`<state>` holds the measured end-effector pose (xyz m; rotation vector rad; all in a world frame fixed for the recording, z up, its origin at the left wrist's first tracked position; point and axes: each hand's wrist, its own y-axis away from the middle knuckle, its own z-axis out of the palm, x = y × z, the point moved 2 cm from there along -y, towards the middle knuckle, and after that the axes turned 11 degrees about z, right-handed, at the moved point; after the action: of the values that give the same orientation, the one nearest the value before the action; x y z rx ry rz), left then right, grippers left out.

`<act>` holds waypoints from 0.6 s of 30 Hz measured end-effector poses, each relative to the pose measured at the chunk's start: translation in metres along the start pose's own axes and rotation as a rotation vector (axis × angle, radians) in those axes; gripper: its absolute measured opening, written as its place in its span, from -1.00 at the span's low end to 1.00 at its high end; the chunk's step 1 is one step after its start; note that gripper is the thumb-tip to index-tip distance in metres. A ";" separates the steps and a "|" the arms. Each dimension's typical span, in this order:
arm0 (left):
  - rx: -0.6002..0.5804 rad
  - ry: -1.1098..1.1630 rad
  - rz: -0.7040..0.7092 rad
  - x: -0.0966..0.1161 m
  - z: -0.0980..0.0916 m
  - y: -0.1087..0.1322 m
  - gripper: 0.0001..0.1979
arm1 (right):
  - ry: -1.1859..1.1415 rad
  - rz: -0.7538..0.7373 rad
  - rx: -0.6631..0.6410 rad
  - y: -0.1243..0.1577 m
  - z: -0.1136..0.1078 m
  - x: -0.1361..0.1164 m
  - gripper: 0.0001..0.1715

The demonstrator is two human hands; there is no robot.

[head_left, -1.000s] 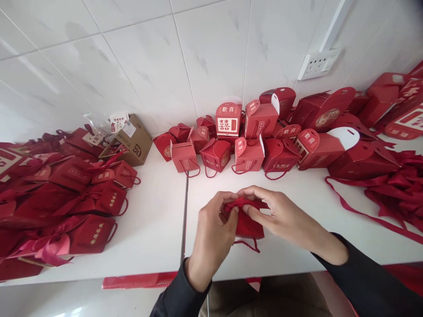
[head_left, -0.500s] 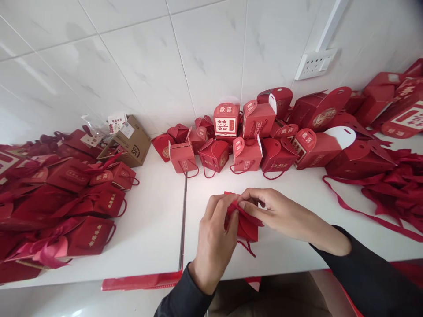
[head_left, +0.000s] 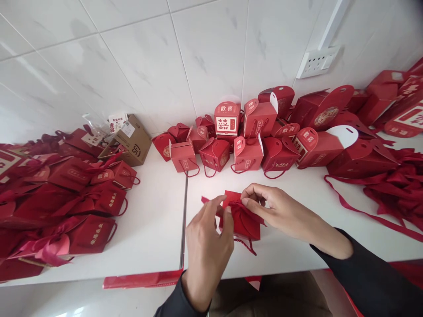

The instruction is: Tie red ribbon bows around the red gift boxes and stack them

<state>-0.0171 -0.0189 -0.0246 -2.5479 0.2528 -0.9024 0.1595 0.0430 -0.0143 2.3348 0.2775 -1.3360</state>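
A small red gift box (head_left: 248,228) stands on the white table in front of me, a twisted cord handle (head_left: 246,247) hanging from its near side. Across its top lies a red ribbon (head_left: 238,208), gathered at the middle, with one tail poking out to the left behind my fingers. My left hand (head_left: 209,237) is at the box's left side, thumb and forefinger apart, partly covering the box. With thumb and forefinger, my right hand (head_left: 269,204) pinches the ribbon on the right of the gather.
Several red gift boxes (head_left: 248,156) line the wall side of the table. Ribbon-tied boxes (head_left: 90,235) crowd the left, with a brown carton (head_left: 134,143) behind them. Loose red ribbons (head_left: 390,193) are heaped at right. A socket panel (head_left: 317,61) is on the tiled wall.
My left hand has let go of the ribbon's middle and moved left and slightly down, its fingers spreading. More of the gathered ribbon and box top shows. My right hand keeps its pinch.
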 end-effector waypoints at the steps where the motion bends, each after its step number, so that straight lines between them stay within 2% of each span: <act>1: -0.018 0.014 -0.007 -0.001 0.000 -0.003 -0.82 | -0.002 0.005 -0.002 0.000 0.000 0.001 -0.72; 4: -0.068 0.092 -0.026 -0.004 0.001 -0.011 -0.90 | 0.004 0.011 -0.009 0.000 0.001 0.002 -0.73; 6: -0.059 0.122 -0.048 -0.005 0.002 -0.013 -0.90 | 0.017 0.012 -0.004 0.000 0.000 0.002 -0.72; 14: -0.022 0.084 -0.062 -0.013 -0.005 0.000 -0.87 | 0.055 0.056 0.060 0.003 -0.010 0.015 -0.65; 18: -0.037 0.157 -0.052 -0.013 -0.006 0.003 -0.90 | 0.018 0.032 0.110 0.004 -0.011 0.016 -0.73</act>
<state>-0.0317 -0.0198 -0.0290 -2.5298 0.2529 -1.1301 0.1782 0.0438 -0.0220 2.4323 0.1758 -1.3471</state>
